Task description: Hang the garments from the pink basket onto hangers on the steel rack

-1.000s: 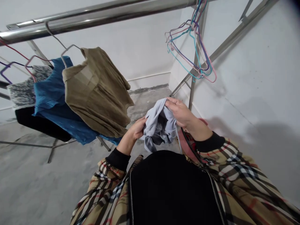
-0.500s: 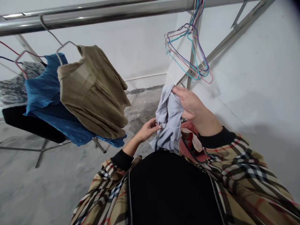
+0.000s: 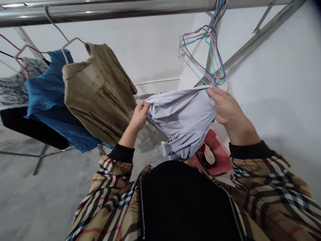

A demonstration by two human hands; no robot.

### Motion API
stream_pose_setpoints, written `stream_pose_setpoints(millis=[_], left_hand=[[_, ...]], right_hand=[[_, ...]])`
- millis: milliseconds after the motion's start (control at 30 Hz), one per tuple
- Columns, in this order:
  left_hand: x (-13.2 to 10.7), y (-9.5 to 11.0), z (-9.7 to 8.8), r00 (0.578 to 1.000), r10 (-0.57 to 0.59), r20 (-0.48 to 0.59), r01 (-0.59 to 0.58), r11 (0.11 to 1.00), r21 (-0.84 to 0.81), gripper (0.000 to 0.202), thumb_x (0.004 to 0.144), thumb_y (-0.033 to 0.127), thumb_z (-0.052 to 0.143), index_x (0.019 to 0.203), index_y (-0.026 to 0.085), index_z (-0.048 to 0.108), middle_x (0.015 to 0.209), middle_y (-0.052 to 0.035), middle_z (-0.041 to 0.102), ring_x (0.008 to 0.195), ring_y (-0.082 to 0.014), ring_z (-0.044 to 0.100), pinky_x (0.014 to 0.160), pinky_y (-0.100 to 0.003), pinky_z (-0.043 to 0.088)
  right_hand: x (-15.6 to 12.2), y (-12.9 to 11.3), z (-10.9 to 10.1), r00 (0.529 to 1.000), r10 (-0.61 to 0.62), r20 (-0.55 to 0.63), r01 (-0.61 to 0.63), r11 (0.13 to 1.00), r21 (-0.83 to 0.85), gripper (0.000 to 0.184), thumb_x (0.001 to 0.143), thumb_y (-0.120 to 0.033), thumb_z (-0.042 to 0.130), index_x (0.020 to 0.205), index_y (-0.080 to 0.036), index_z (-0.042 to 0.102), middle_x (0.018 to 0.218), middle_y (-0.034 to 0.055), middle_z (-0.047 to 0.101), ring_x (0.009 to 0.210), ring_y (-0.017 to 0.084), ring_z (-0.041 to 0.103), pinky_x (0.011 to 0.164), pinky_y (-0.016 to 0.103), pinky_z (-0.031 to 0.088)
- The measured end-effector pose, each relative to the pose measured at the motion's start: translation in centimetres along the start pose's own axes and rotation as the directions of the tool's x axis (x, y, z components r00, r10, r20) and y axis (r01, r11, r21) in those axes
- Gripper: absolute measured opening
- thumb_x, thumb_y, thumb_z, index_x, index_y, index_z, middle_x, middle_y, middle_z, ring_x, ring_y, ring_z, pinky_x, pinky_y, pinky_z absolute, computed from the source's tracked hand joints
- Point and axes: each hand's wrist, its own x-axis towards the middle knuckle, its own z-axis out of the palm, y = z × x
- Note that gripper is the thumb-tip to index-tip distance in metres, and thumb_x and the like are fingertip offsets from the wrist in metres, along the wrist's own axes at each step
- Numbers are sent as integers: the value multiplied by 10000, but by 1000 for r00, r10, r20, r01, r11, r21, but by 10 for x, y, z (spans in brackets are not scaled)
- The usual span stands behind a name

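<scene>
– The cloth (image 3: 182,115) is held taut below the rail (image 3: 107,15)! How?
– One end is pinched by the left hand (image 3: 139,115), the other by the right hand (image 3: 223,105), fingers closed.
– And the danger?
– If either pinch is loosened, folds could be dropped over the left edge of the tub (image 3: 220,150).

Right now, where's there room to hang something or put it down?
The bar is bare between the hook above the brown shirt and the bunched hangers. The floor is bare between the rack's foot and the left sleeve. It's crowded around the blue top and the stretched gray cloth.
</scene>
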Motion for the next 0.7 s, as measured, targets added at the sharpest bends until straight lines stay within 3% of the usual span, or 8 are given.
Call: stream_pose_setpoints(millis=[200, 400, 533, 700], left_hand=[[35, 30, -5, 975, 220, 8, -220, 972, 77, 331, 741, 501, 733, 832, 202, 623, 774, 18, 642, 739, -111, 613, 678, -204, 481], [64, 46, -10, 926, 376, 18, -374, 911, 174, 304, 792, 481, 694, 867, 197, 617, 823, -3, 640, 952, -196, 654, 800, -294, 525], [76, 49, -9, 902, 432, 20, -427, 880, 207, 300, 815, 480, 668, 900, 198, 611, 872, -4, 627, 1044, -225, 634, 891, -365, 519], [81, 48, -6, 902, 431, -17, -420, 887, 192, 245, 839, 442, 654, 913, 214, 605, 916, 0, 618, 1126, -232, 595, 972, -391, 478]], right_hand=[[8, 12, -1, 997, 75, 21, -77, 990, 119, 288, 770, -450, 713, 956, -239, 650, 1054, 40, 723, 1040, 208, 669, 1001, 436, 492], [16, 18, 3, 998, 55, 3, -55, 995, 88, 229, 785, -455, 700, 889, -257, 649, 967, 28, 730, 973, 214, 677, 940, 421, 531], [21, 25, 2, 999, 27, 18, -28, 997, 66, 294, 788, -490, 695, 914, -229, 649, 1004, 44, 726, 1028, 232, 666, 904, 422, 527], [20, 28, 8, 998, 47, 44, -50, 996, 78, 312, 770, -522, 693, 875, -234, 637, 972, 31, 733, 1043, 230, 660, 870, 404, 532]])
